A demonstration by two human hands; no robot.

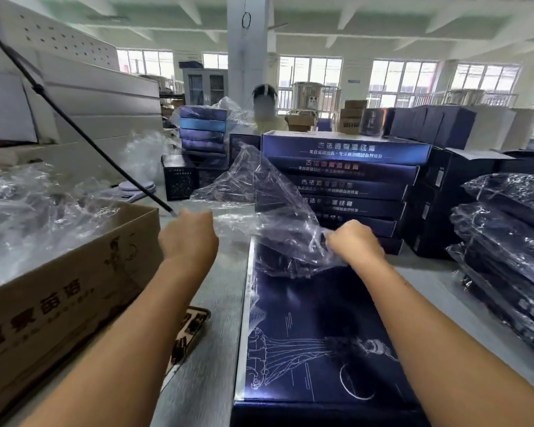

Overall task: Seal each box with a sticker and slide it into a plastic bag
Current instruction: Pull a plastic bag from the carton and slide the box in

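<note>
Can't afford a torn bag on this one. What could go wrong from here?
The plastic bag lies crumpled over the far end of the box, its mouth not plainly spread; a corner may snag or tear it.
The right hand grips a bunched part while the left hand is off to the side, so the pull may go uneven.
The stack of boxes stands close behind; sliding the box forward could bump it.
</note>
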